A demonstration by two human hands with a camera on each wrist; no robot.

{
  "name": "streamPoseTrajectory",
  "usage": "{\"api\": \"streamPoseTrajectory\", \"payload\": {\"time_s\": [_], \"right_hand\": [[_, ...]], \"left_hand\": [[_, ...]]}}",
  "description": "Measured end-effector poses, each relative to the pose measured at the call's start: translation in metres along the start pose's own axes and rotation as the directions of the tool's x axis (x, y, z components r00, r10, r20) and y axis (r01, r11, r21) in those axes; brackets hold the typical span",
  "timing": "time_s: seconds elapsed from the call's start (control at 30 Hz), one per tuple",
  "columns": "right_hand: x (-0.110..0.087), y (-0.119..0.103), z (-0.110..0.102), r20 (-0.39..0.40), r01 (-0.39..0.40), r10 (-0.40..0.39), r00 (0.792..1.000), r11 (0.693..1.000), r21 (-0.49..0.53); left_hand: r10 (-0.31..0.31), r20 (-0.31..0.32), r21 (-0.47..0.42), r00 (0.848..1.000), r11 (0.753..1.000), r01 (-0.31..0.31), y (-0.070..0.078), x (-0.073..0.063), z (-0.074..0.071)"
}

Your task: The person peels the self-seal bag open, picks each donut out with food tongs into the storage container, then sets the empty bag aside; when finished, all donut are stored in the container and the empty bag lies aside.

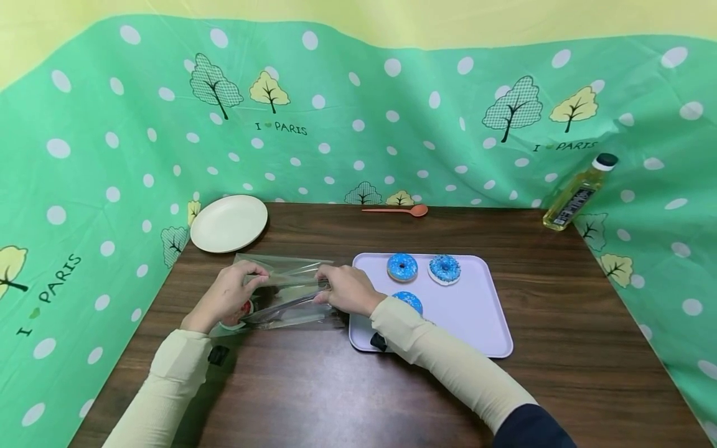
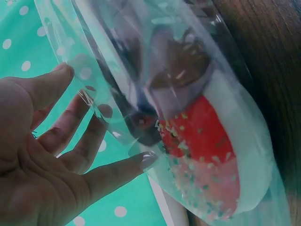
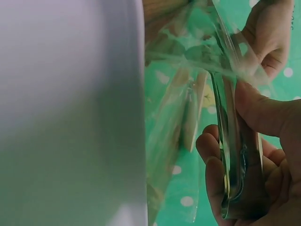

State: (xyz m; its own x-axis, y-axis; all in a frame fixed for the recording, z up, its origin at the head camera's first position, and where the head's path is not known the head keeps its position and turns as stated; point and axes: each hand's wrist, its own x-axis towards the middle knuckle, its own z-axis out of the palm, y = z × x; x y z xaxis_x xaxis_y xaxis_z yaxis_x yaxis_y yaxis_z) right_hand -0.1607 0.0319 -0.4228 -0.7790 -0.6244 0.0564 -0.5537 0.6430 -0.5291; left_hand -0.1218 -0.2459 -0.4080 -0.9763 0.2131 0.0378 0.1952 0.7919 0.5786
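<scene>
With thumb and fingers my left hand pinches the edge of a clear plastic bag. Inside the bag, at its left end, lies a doughnut with red icing and pale sprinkles; in the head view my left hand partly covers it. My right hand grips metal tongs near their bent end, fingers on one side and thumb on the other. The tongs reach leftward into the bag toward the doughnut. Whether their tips touch it, I cannot tell.
Right of the bag, a pale lilac tray carries blue-iced doughnuts, one partly behind my right sleeve. A white plate stands at the back left, an orange spoon at the back edge, and a bottle of yellow oil at the back right.
</scene>
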Motion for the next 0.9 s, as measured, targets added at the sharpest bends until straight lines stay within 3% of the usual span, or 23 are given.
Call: {"api": "streamPoseTrajectory", "payload": {"time_s": [0.47,0.9], "right_hand": [[-0.006,-0.001,-0.004,-0.04,0.004,-0.003,0.999,1.0,0.026],[-0.034,0.018,-0.025,-0.096,-0.06,0.06,0.994,0.998,0.008]], "left_hand": [[-0.012,0.016,-0.016,1.0,1.0,0.013,-0.003,-0.001,-0.002],[0.03,-0.013,0.002,0.999,1.0,-0.03,-0.008,-0.001,-0.001]]}}
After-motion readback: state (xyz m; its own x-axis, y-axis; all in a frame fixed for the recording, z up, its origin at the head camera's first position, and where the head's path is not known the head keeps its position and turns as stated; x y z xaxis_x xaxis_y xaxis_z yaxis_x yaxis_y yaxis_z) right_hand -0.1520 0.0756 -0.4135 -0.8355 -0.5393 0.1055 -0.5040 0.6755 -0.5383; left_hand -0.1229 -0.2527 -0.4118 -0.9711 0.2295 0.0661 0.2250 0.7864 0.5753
